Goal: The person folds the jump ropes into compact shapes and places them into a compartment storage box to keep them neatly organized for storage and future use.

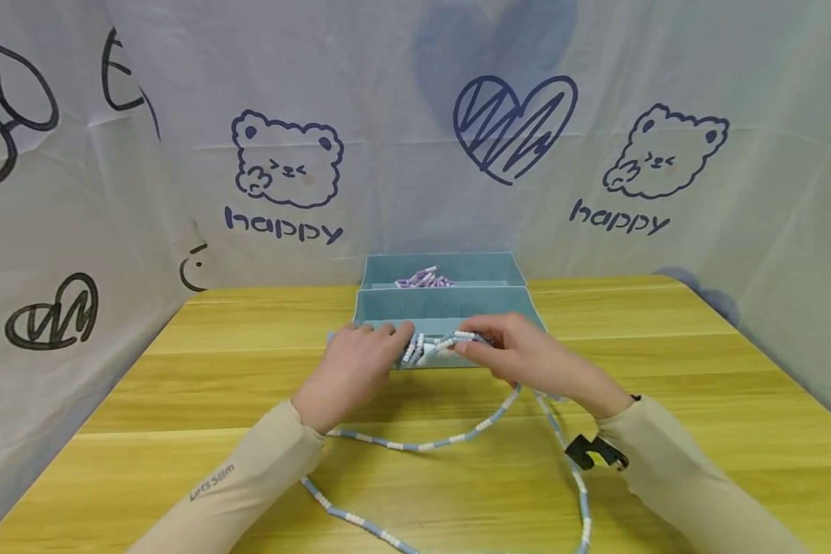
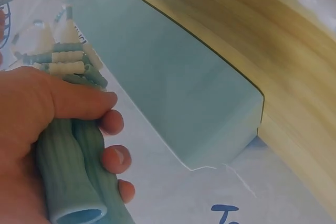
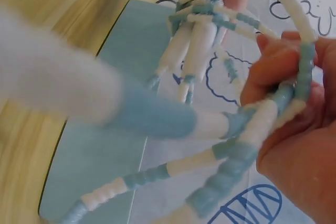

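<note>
My left hand (image 1: 353,362) grips two ribbed blue-green jump rope handles (image 2: 68,166) side by side. The blue and white beaded jump rope (image 1: 422,446) is wound round the handles' white ends, as the right wrist view shows. To the right, my right hand (image 1: 526,354) holds a length of the beaded rope between thumb and fingers. From there the rope runs down in a long loop over the table and behind the left forearm. Both hands are above the near edge of a light blue box (image 1: 450,304).
Behind the front box stands a second light blue box (image 1: 381,269) with a purple and white beaded rope in it. Both are on a wood-grain table (image 1: 263,338). A white cloth with printed drawings (image 1: 402,177) hangs behind.
</note>
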Available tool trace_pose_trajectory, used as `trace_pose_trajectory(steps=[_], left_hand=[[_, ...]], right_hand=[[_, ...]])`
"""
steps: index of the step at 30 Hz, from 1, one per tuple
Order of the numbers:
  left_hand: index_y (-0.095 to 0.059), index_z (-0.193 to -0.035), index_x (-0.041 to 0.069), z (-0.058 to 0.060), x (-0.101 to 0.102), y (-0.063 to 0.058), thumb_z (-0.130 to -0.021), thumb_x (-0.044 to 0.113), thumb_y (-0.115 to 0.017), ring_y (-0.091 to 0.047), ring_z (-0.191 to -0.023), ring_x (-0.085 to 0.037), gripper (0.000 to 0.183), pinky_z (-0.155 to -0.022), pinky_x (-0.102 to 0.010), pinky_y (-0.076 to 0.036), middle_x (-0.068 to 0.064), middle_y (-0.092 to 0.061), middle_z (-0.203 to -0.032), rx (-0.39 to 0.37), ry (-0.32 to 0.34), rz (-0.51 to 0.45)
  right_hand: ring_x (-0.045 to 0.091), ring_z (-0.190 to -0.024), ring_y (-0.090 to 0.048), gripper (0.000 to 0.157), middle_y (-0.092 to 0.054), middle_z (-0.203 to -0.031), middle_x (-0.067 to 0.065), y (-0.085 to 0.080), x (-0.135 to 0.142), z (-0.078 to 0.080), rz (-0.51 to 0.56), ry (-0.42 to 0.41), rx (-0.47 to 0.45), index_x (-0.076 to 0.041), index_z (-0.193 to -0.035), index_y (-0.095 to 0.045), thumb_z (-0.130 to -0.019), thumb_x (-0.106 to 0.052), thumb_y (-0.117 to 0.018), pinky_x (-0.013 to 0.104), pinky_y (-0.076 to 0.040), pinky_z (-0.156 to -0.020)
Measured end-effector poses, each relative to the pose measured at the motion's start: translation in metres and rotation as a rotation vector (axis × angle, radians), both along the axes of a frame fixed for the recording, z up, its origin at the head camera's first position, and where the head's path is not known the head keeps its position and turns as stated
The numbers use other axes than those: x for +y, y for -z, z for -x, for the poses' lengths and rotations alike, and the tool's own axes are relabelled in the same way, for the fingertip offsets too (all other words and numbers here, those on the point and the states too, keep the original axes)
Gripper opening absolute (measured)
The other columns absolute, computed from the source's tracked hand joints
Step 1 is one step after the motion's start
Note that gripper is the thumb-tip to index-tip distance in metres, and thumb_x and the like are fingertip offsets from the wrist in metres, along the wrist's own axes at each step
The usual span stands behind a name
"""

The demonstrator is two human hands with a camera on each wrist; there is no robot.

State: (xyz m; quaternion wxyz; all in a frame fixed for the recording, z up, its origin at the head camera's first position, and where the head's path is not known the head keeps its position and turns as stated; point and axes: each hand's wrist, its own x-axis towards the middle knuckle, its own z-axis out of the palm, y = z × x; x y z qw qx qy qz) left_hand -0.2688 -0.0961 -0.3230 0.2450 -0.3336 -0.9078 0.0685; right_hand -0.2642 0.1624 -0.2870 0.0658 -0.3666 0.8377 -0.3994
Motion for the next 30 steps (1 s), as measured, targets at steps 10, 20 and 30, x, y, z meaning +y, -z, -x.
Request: trace_pose_trajectory(steps=[10,20,30], left_hand=[[-0.060,-0.116,0.022,-0.001,0.004,-0.004,-0.087,0.003,-0.068,-0.049,-0.071,-0.019,0.035,-0.065,-0.034,-0.034,0.004,-0.061,-0.085,0.045,0.026,0.119],[-0.061,-0.109,0.025,0.001,0.003,-0.007,-0.083,-0.005,-0.064,-0.046,-0.071,-0.018,0.039,-0.068,-0.036,-0.034,0.007,-0.061,-0.086,0.041,0.096,0.078],[-0.063,-0.130,0.020,0.001,0.004,-0.010,-0.085,-0.008,-0.059,-0.060,-0.092,-0.019,0.053,-0.076,-0.038,-0.040,0.005,-0.067,-0.119,-0.171,0.175,-0.092]], right_hand=[[0.015,-0.053,-0.035,0.016,-0.043,-0.063,-0.001,0.006,0.003,0.005,-0.006,0.152,0.203,-0.030,-0.109,-0.068,-0.100,-0.036,-0.056,0.031,-0.036,-0.055],[0.018,-0.063,-0.047,0.017,-0.062,-0.079,-0.005,0.009,0.011,0.015,-0.001,0.278,0.214,-0.026,-0.100,-0.072,-0.090,-0.040,-0.070,0.033,-0.041,-0.057],[0.016,-0.074,-0.056,0.028,-0.069,-0.098,-0.004,0.023,0.018,0.030,-0.006,0.189,0.159,-0.020,-0.120,-0.070,-0.097,-0.033,-0.061,0.033,-0.048,-0.066]])
